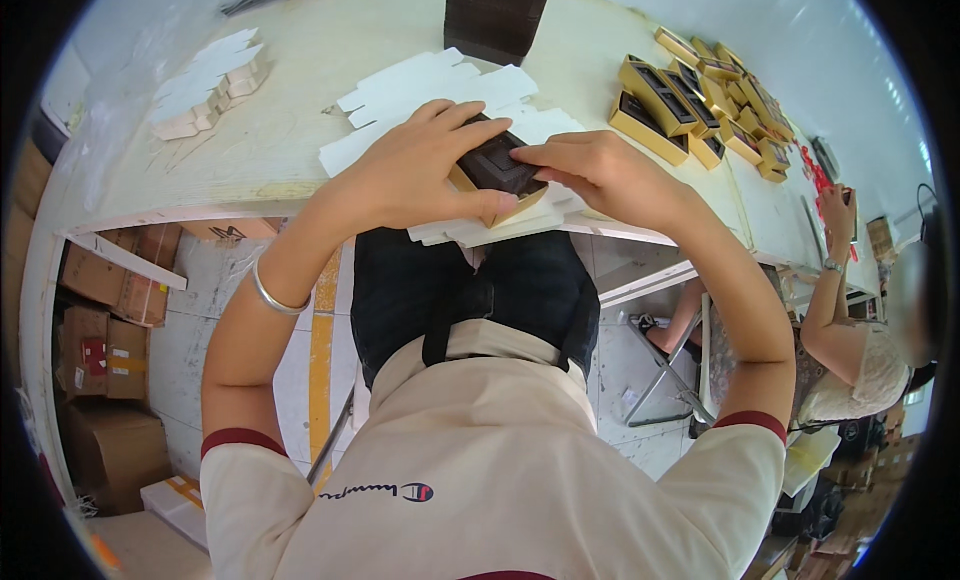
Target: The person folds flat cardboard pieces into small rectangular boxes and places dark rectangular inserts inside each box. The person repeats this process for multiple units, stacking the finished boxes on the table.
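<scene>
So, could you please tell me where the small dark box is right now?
The small dark box is mid-frame in the head view, between left hand and right hand, above white flat card blanks.

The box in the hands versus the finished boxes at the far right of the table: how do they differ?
The box is held off the table edge by the left hand and right hand; the finished boxes lie on the table, untouched. The held box is single and partly covered by fingers; the finished boxes are many, clustered in rows, fully in view. Both are gold-tan with a dark insert.
</scene>
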`<state>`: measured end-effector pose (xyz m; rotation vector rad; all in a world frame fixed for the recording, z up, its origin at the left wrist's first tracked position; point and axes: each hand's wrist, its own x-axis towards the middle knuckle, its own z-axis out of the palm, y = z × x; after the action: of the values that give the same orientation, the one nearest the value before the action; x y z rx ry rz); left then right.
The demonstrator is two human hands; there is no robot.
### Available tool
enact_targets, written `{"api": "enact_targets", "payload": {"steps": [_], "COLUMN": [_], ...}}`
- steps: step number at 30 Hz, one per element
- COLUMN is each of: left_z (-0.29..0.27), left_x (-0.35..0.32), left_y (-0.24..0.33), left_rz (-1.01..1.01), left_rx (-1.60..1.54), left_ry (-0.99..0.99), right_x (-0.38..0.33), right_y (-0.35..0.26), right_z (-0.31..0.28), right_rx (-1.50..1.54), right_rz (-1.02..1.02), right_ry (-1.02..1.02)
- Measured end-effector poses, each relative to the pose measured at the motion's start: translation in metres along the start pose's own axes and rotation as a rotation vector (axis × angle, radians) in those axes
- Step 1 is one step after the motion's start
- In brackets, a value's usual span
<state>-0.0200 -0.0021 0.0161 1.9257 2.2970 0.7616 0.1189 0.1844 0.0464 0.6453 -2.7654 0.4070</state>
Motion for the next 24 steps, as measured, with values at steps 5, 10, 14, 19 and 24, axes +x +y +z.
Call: {"api": "enact_targets", "payload": {"steps": [5, 10, 14, 19, 24], "left_z": [0.002, 0.012, 0.017, 0.015, -0.004], "left_x": [0.001, -0.006, -0.010, -0.004, -0.016], "left_y": [0.000, -0.004, 0.004, -0.011, -0.020], "left_rz": [0.036, 0.068, 0.073, 0.120, 0.019], "left_rx": [0.093, 0.228, 0.323, 0.124, -0.061], "left_ry": [-0.053, -0.005, 0.020, 0.009, 0.185], "right_x": [-0.004, -0.003, -0.013, -0.007, -0.011], "right_y": [0.001, -0.016, -0.034, -0.037, -0.031], "right_z": [0.005, 0.009, 0.048, 0.059, 0.053], "right_rx": [-0.028, -0.035, -0.371, -0.441, -0.134], "right_rz": [0.057, 0.150, 0.131, 0.222, 0.247], "right_ry": [-0.064, 0.029, 0.151, 0.162, 0.345]}}
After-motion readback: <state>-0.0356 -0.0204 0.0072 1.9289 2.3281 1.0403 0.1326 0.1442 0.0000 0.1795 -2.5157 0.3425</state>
